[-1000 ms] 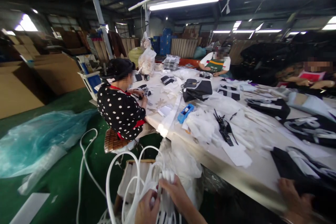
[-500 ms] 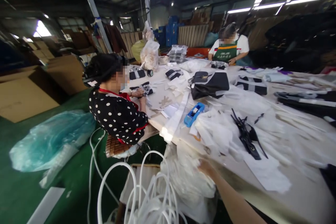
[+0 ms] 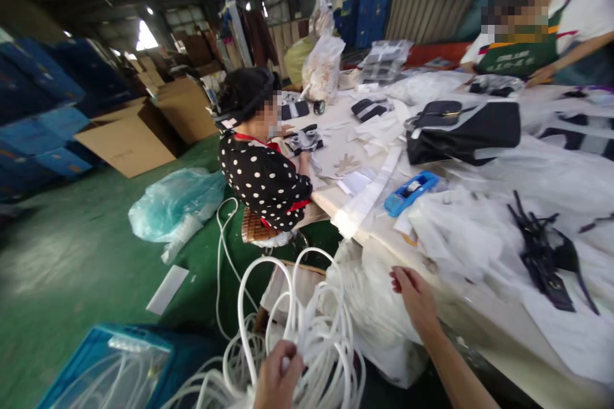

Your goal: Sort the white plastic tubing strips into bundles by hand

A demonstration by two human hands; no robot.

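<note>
We held a bundle of white cords [image 3: 307, 339] low beside the work table [image 3: 484, 326], just above a blue crate [image 3: 110, 364]. Our left hand [image 3: 277, 376] was closed around several looped strands near the bottom of the view. Our right hand [image 3: 416, 297] reached forward with fingers spread and empty, resting against white plastic bags [image 3: 378, 319] hanging at the table's edge, forearm stretched out from the lower right. To handle the cords well, we judged it best to keep the loops gathered in one firm grip so they could not tangle. A seated co-worker in a dotted blouse [image 3: 263, 179] worked nearby.
</note>
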